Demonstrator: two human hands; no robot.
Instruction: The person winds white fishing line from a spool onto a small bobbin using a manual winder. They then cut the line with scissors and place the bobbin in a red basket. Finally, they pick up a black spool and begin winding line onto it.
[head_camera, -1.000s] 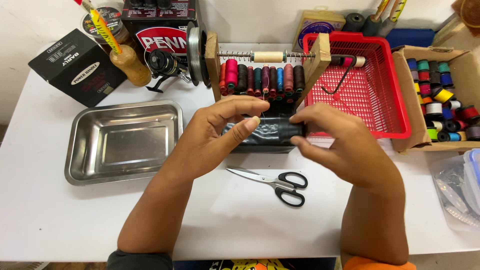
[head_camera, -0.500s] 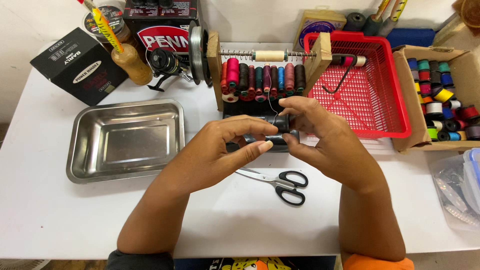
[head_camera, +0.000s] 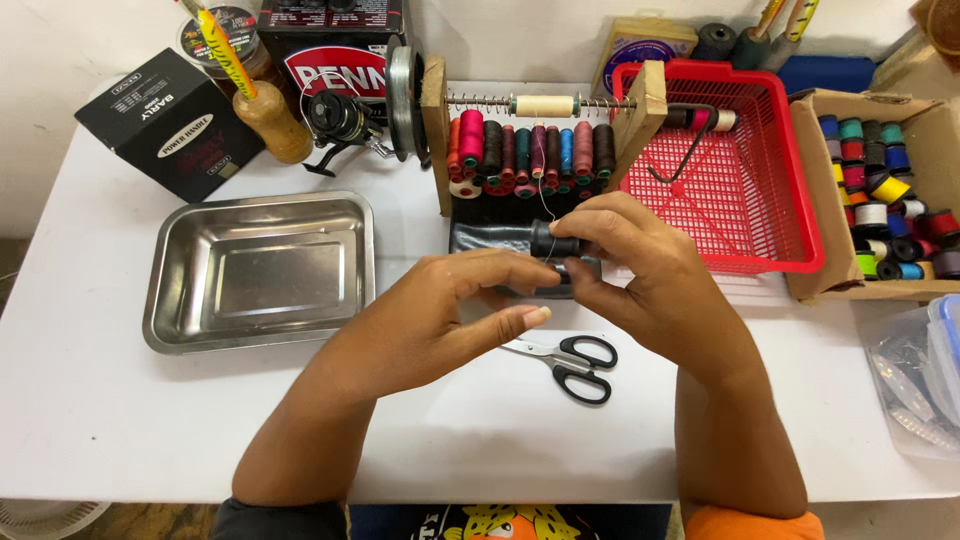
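Mid-table | hands: left (head_camera: 450, 300), right (head_camera: 640, 265) pinching dark rod handle (head_camera: 505, 238) | scissors (head_camera: 565, 358) just below

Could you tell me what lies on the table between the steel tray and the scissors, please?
In the head view, the left hand lies between the steel tray and the scissors, over bare white table.

At the far left corner of your worktop (head_camera: 120, 400) stands a black carton (head_camera: 170, 125) with white label patches on its top and side. Behind it is a round tub (head_camera: 225, 35) with a dark printed lid. At the far edge, a black box (head_camera: 335, 45) shows a red-and-white front. Near the red basket leans a tan card (head_camera: 640, 40) with a blue round emblem.
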